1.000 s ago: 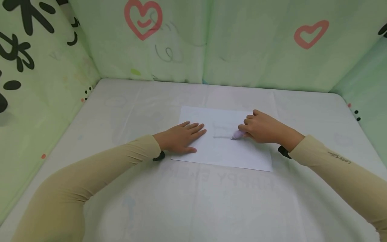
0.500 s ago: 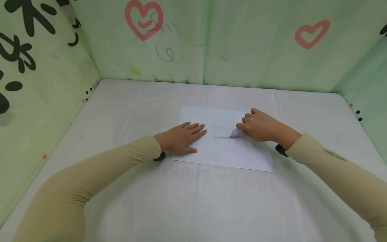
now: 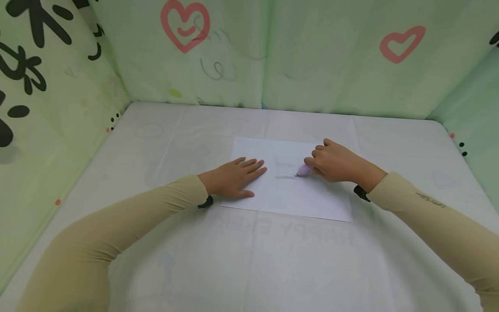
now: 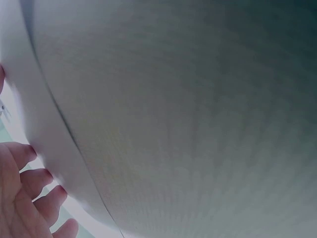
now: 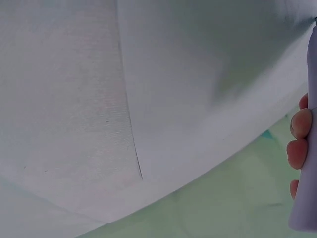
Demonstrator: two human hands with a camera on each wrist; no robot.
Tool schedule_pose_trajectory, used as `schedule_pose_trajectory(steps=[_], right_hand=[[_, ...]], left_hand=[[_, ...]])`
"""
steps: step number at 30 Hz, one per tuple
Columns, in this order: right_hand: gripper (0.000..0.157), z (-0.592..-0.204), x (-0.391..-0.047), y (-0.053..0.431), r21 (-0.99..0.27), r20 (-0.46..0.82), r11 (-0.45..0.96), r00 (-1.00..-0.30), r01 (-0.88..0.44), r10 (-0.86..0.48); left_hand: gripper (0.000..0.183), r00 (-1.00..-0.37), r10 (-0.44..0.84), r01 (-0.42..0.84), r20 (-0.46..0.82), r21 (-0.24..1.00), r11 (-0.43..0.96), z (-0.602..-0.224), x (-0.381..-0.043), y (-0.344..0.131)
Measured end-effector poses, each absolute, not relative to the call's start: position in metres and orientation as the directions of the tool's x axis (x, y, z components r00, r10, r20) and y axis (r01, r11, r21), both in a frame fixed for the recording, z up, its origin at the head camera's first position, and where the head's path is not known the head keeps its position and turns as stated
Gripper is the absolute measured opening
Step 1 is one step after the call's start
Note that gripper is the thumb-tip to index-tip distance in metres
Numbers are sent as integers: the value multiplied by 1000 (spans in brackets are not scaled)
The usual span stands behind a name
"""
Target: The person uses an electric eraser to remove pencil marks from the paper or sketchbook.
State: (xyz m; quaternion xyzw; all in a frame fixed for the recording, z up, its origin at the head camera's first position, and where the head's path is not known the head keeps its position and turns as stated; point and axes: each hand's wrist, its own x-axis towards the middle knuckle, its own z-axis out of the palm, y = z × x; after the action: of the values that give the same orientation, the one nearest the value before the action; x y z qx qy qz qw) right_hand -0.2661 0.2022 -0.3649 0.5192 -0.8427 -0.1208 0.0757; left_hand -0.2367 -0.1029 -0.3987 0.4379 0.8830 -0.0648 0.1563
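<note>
A thick lavender pen (image 3: pixel 304 170) is gripped in my right hand (image 3: pixel 335 162), its dark tip on or just above the white paper (image 3: pixel 280 201). The tip stands at the right end of a thin grey line (image 3: pixel 284 177). Fainter grey marks show above this line. My left hand (image 3: pixel 234 177) lies palm down on the paper's left part, fingers spread. In the right wrist view, the fingers (image 5: pixel 300 124) wrap around the pen's tapered body (image 5: pixel 309 163). The left wrist view catches the left fingers (image 4: pixel 44 198) at its edge, next to the paper's edge (image 4: pixel 54 119).
The paper lies on a white covered table (image 3: pixel 195 260) with faint printing. A green curtain (image 3: pixel 312 65) with red hearts hangs behind the table. More printed green cloth (image 3: pixel 70 130) stands along the left side, and another stretch (image 3: pixel 471 108) on the right.
My right hand has moved slightly left and away from me with the pen, its tip shifting along the grey line. The left hand and the paper stay in place.
</note>
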Motion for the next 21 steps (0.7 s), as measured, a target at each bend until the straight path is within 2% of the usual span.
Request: schedule_pose_trajectory(steps=[7, 13, 21], right_hand=[[17, -364, -263, 204, 289, -5, 459, -481, -840, -877], [17, -363, -258, 210, 262, 42, 482, -490, -836, -871], [13, -369, -261, 209, 290, 69, 456, -457, -841, -887]], left_hand=[[74, -568, 753, 791, -332, 31, 611, -398, -236, -103], [74, -571, 745, 790, -344, 16, 613, -398, -236, -102], [74, -570, 746, 790, -345, 22, 613, -397, -236, -103]])
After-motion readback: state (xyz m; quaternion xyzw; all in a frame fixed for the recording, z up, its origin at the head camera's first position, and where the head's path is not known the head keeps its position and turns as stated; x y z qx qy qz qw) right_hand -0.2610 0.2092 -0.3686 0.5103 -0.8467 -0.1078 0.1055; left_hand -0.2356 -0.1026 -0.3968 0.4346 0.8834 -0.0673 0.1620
